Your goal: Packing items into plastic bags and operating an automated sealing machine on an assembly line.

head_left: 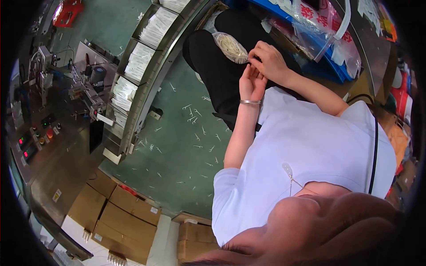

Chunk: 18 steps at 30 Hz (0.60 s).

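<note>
A small clear plastic bag (230,48) of thin, pale yellowish strands rests on my dark-trousered lap; I cannot make out exactly what the strands are. My right hand (271,63) pinches the gathered end of this bag between thumb and fingers. Just below it, my left hand (253,83), with a silver bangle on the wrist, is turned palm up. Its fingers are curled and meet the right fingertips at the bag's end. The exact pinch point is partly hidden by the fingers.
Left of my legs curves a metal rack (144,88) with compartments of white strips. A machine (95,82) with a button panel (42,137) stands beyond it. Small white pieces litter the green floor (177,146). A blue bin (337,66) with plastic bags is at upper right; cardboard boxes (122,221) stand lower left.
</note>
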Each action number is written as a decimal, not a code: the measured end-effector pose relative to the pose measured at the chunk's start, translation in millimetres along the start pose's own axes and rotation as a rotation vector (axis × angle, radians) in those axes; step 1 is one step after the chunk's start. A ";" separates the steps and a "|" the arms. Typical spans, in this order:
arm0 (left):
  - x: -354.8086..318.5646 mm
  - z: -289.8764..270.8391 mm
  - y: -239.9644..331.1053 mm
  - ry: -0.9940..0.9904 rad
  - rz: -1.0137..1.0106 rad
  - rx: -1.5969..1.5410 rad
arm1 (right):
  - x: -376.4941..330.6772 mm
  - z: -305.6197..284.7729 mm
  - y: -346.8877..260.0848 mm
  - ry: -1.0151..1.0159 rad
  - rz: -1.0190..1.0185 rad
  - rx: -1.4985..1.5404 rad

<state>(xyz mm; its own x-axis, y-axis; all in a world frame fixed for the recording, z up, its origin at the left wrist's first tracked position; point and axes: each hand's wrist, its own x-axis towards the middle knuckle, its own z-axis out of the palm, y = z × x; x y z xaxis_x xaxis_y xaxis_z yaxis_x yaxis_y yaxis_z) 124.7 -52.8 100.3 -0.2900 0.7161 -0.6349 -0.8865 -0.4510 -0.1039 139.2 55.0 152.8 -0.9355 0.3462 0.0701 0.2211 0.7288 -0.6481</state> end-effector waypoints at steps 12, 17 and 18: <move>7.6 1.3 -11.3 -0.287 -0.019 -0.200 | 8.3 1.0 -7.8 -0.125 0.024 -0.128; 14.1 -4.0 -14.8 -0.288 0.043 -0.112 | 20.4 9.4 -4.5 -0.094 -0.104 -0.218; 13.9 -3.4 -14.3 -0.275 0.058 -0.096 | 22.0 10.0 -3.9 -0.093 -0.105 -0.218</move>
<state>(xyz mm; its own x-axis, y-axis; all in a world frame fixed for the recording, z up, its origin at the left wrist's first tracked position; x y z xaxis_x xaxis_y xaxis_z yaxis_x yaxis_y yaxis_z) 134.6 -38.2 90.3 -0.4375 0.7992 -0.4122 -0.8311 -0.5344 -0.1539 115.0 53.8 149.3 -0.9757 0.2130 0.0519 0.1657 0.8714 -0.4617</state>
